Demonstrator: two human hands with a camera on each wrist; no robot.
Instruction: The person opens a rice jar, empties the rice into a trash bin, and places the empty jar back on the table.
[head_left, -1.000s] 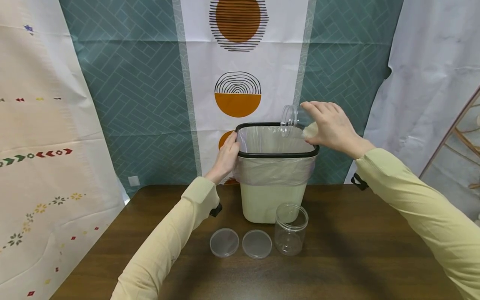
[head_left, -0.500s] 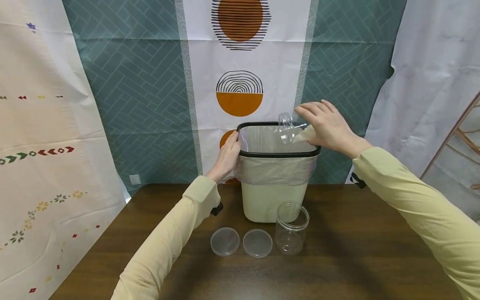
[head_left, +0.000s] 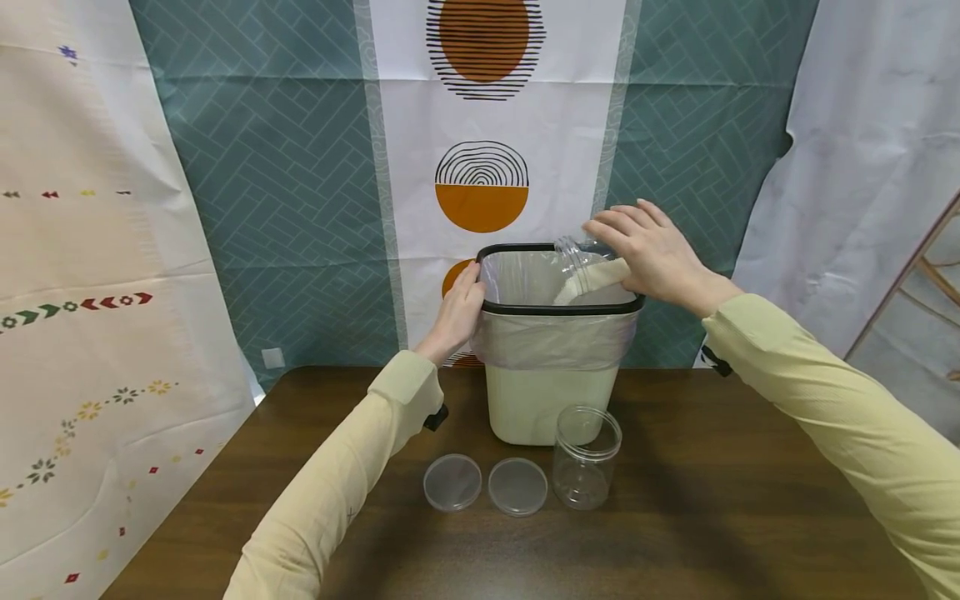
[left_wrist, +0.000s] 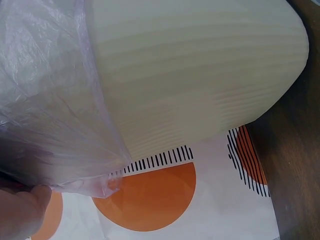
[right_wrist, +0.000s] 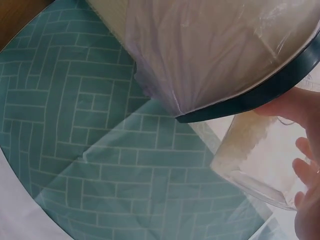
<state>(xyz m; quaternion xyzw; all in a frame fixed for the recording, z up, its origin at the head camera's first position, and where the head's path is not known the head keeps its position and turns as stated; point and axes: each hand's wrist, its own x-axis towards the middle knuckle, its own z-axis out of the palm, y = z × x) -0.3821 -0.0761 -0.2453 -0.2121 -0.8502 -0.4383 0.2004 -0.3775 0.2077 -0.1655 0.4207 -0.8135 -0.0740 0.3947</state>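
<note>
My right hand [head_left: 663, 254] grips a clear plastic jar [right_wrist: 265, 160], tipped on its side with its mouth over the lined trash can [head_left: 551, 404]. A pale, off-white grainy substance [head_left: 596, 277] lies along the jar's lower wall and reaches its mouth. In the right wrist view, the jar's base points away from the can's dark rim. My left hand [head_left: 457, 308] holds the can's black rim at the left side; in the left wrist view a fingertip [left_wrist: 41, 194] presses by the folded-over liner bag [left_wrist: 55, 100]. Most of that hand is outside the wrist view.
Another clear jar [head_left: 583, 479], without a lid, stands upright before the can. Two round clear lids, a left lid [head_left: 452, 483] and a right lid [head_left: 517, 487], lie flat beside it on the brown wooden table [head_left: 697, 500]. A patterned curtain [head_left: 300, 208] hangs behind.
The jar in my right hand has tipped further down toward the can, and the pale grains have slid from its base to its mouth. My left hand keeps its place on the rim.
</note>
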